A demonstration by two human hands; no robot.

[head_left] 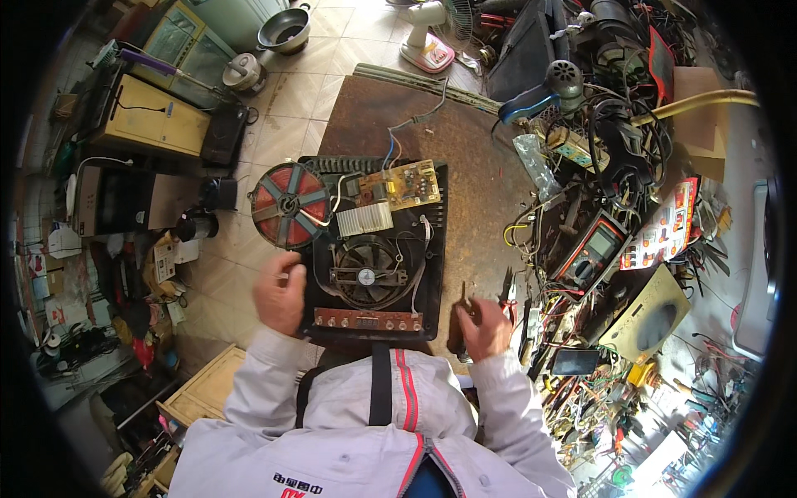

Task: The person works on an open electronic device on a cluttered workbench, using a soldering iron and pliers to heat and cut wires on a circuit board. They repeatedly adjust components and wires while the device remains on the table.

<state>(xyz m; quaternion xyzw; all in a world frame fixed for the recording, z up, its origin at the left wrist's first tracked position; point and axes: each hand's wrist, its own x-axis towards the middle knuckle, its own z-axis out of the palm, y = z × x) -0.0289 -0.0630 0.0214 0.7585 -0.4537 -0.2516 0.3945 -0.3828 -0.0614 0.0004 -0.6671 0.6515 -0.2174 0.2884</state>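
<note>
An opened induction cooker point(440, 241) lies in front of me, its black casing exposed. Inside are a cooling fan point(367, 277), a finned heat sink point(365, 220), a yellowish circuit board point(411, 187) and a reddish control board point(368, 321) along the near edge. The round red coil point(288, 205) rests over the far left corner. By the left edge of the casing, my left hand point(280, 295) has its fingers bent and apart, nothing visible in them. My right hand point(486, 326) pinches a thin, rod-like tool point(463, 291) right of the casing; its kind is unclear. Red-handled pliers point(510, 303) lie beside that hand.
The brown tabletop point(365, 112) carries a power cord point(419, 118) running from the cooker. Rightward, a multimeter point(590, 251), a hair dryer point(548, 93), a phone point(575, 362) and tangled wires crowd together. A wok point(285, 31) and a pot point(244, 73) stand on the floor.
</note>
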